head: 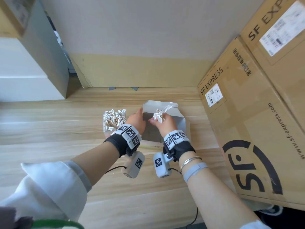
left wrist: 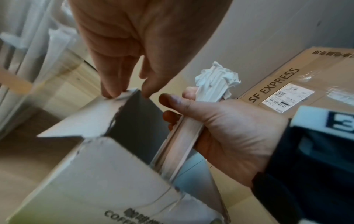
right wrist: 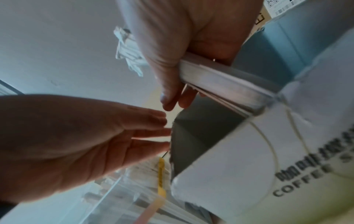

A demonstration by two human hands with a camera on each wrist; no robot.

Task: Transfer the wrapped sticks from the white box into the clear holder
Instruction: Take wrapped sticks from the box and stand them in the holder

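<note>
The white box stands open on the wooden table, printed "COFFEE" on its side. My right hand grips a bundle of wrapped sticks at the box's mouth, lower ends still inside. My left hand touches the box's left flap with straight fingers. The clear holder stands just left of the box, packed with several wrapped sticks.
Large SF Express cardboard cartons wall off the right side, close to the box. A cardboard sheet leans on the back wall. A white block sits at the far left. Bare wooden tabletop lies left and in front.
</note>
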